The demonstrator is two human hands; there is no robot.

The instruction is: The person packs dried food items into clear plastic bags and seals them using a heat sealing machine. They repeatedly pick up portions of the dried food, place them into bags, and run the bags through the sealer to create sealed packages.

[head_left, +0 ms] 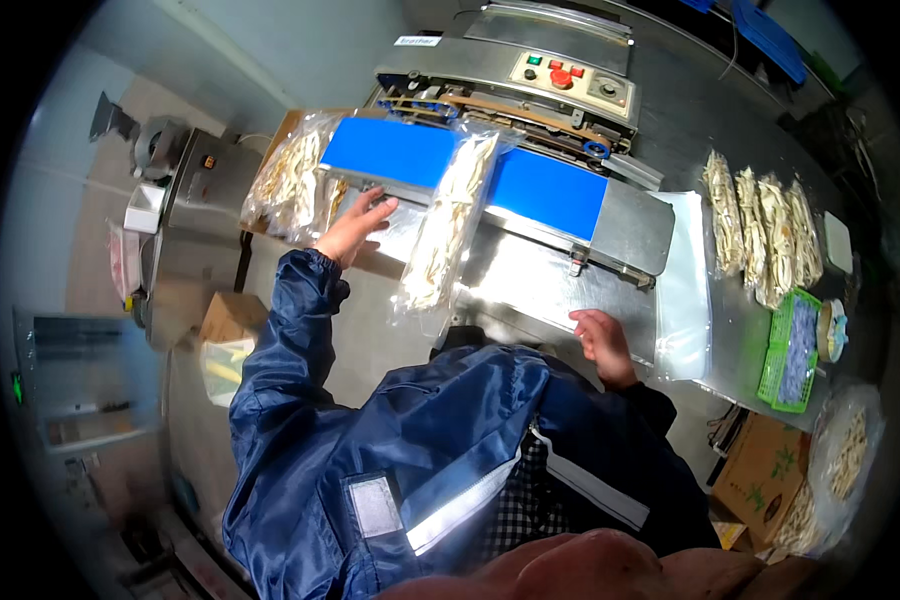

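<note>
A long clear bag of pale dried strips (452,225) lies across the blue conveyor belt (547,192) of a bag sealing machine (510,90), its near end hanging past the belt's front edge. My left hand (353,228) is open just left of this bag, fingers stretched toward it and apart from it. Behind that hand, more bagged strips (295,180) are heaped at the belt's left end. Over the front edge of the metal table, my right hand (602,345) hangs with its fingers loosely bent and nothing seen in them.
Flat clear bags (682,290) lie right of the belt. Beyond them are several bundles of strips (765,225) and a green basket (792,350) of small pale purple packets. A cardboard box (762,465) stands below at right, another box (232,317) at left.
</note>
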